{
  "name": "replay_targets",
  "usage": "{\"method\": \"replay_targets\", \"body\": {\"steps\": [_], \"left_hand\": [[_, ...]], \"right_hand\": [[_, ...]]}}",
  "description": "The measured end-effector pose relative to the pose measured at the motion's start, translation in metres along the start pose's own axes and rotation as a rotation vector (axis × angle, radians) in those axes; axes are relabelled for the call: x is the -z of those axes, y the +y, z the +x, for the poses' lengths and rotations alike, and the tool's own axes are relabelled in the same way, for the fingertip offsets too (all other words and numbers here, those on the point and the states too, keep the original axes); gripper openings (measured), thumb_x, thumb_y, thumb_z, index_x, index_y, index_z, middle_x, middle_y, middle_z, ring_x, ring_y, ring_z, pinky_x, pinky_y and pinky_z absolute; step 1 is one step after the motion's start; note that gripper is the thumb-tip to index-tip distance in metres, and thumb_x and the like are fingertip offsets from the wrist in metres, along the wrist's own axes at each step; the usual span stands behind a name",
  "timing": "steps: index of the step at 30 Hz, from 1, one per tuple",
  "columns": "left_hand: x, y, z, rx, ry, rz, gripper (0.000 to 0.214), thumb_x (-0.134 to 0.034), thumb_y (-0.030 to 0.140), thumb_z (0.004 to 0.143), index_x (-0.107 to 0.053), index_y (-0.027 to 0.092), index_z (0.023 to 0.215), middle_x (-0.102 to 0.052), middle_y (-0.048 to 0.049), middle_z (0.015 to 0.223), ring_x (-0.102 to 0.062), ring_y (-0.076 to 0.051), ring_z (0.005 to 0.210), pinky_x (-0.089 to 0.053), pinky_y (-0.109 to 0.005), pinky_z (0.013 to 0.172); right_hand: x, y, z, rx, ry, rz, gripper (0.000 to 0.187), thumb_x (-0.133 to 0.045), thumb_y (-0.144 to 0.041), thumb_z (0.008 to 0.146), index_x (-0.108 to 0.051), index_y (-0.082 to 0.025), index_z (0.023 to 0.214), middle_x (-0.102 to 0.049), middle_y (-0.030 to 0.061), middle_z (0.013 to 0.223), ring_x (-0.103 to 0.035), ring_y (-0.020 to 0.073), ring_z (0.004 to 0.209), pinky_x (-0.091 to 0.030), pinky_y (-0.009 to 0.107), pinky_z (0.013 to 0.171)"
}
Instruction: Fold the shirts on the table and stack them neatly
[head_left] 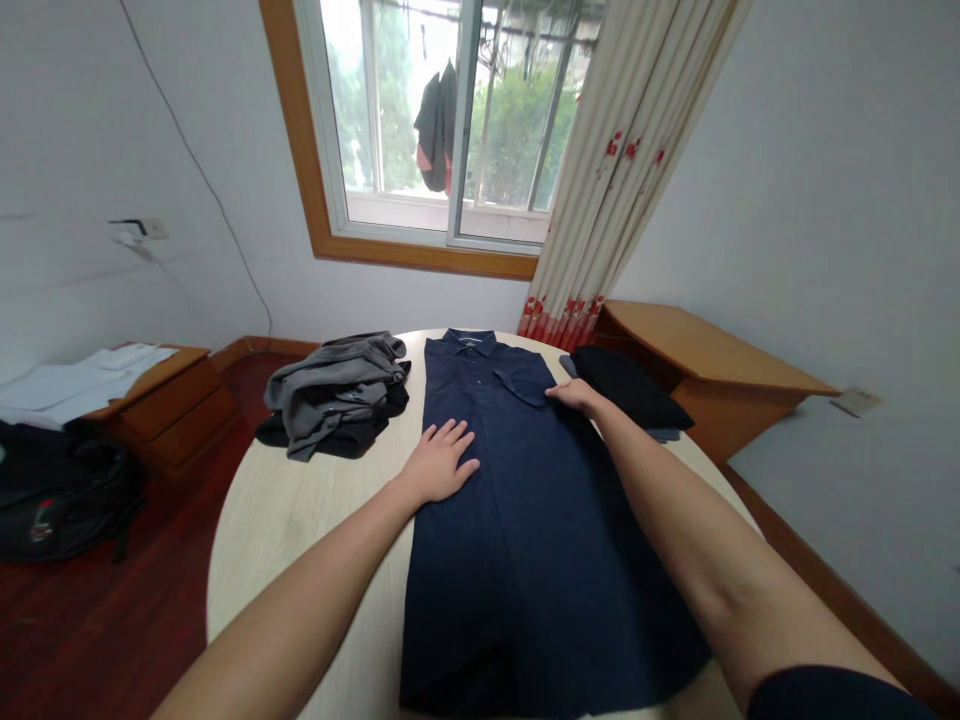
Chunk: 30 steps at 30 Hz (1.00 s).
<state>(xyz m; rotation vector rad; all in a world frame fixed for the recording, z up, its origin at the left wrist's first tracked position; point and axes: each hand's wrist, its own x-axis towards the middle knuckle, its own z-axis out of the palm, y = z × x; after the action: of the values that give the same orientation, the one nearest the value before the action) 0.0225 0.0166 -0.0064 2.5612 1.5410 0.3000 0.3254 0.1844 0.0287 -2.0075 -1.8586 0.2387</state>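
- Head view, nearest you: the wide lower end of the dark blue shirt (517, 590) lies flat on the counter (300, 540), buttoned front up. Its cloth looks light, soft and not fragile; expect it to sag if raised by one point, so take it by two.
- Farther up, your left-hand grip (444, 466) is spread palm down on the shirt's left side, pinching nothing; pressure there should stop the smooth cloth sliding.
- Slightly beyond, your right-hand grip (576, 395) pinches the right edge by a turned-in flap (525, 385), seemingly a sleeve. That edge is thin and pliant, so a light hold should do.
- At the far end, the collar (472, 341) is probably the stiffest part.
- Flanking the upper shirt, grey and black clothes (341, 385) sit left, black clothing (630, 385) right.
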Motion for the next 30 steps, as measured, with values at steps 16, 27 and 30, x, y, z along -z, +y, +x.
{"method": "replay_targets", "body": {"steps": [16,27,30], "left_hand": [[0.001,0.001,0.000,0.005,-0.008,0.001,0.061,-0.036,0.051,0.101,-0.045,0.019,0.152,-0.032,-0.0109,0.163,-0.025,-0.031,0.152,-0.023,-0.054,0.122],[0.005,0.003,-0.001,0.010,-0.023,-0.005,0.060,-0.037,0.050,0.101,-0.044,0.019,0.152,-0.031,-0.0111,0.163,-0.025,-0.031,0.152,-0.022,-0.054,0.122],[0.006,0.003,-0.001,0.014,-0.037,-0.011,0.061,-0.038,0.050,0.101,-0.043,0.017,0.152,-0.030,-0.0114,0.164,-0.024,-0.031,0.153,-0.021,-0.054,0.122]], "right_hand": [[-0.016,-0.086,-0.039,0.412,-0.099,-0.240,0.039,-0.068,-0.043,0.086,-0.077,-0.008,0.102,-0.074,0.0208,0.111,-0.069,0.0285,0.106,-0.051,0.029,0.092],[-0.025,-0.095,-0.032,0.347,-0.245,0.009,0.040,-0.078,-0.027,0.076,-0.076,-0.012,0.113,-0.073,0.0146,0.120,-0.067,0.0323,0.117,-0.051,0.035,0.101],[-0.026,-0.089,-0.030,0.356,-0.245,0.041,0.049,-0.078,-0.021,0.074,-0.072,-0.015,0.122,-0.071,0.0095,0.126,-0.065,0.0281,0.121,-0.048,0.032,0.105]]}}
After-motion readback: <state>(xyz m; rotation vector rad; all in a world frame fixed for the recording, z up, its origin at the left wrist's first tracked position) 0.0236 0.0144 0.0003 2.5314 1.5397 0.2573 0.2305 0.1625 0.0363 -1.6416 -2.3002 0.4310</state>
